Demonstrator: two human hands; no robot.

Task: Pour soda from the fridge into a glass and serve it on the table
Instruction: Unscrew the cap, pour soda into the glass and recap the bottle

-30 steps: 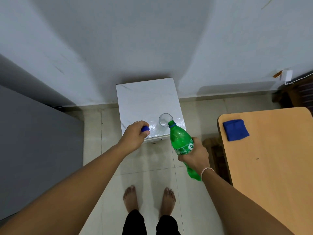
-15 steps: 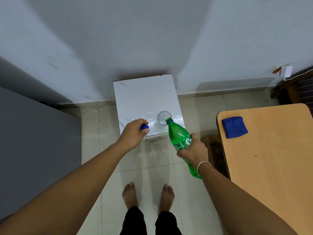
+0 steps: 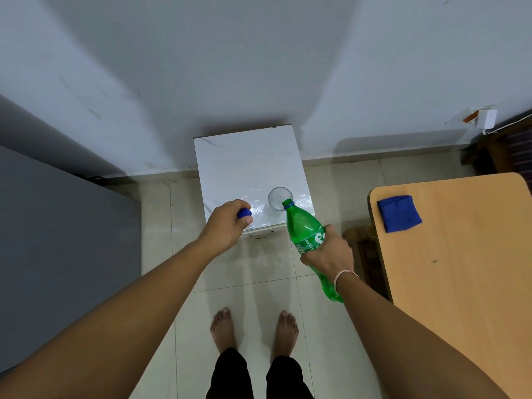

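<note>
White stand (image 3: 244,159), bottle (image 3: 305,234) neck toward glass (image 3: 277,201)

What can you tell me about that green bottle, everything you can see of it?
The green bottle looks like translucent plastic, with a white-lettered label and a blue ring at its open neck; its cap is off. The right hand grips its middle, tilting the mouth over the rim of the clear glass. No stream is discernible.

We see only part of the green plastic soda bottle (image 3: 304,229): the right hand (image 3: 329,257) covers its middle and label lettering. The small blue cap (image 3: 244,213) is half buried in the left hand (image 3: 226,226). We cannot tell whether the clear glass (image 3: 278,201) holds liquid. The light wooden table (image 3: 466,277) runs off the right edge.
</note>
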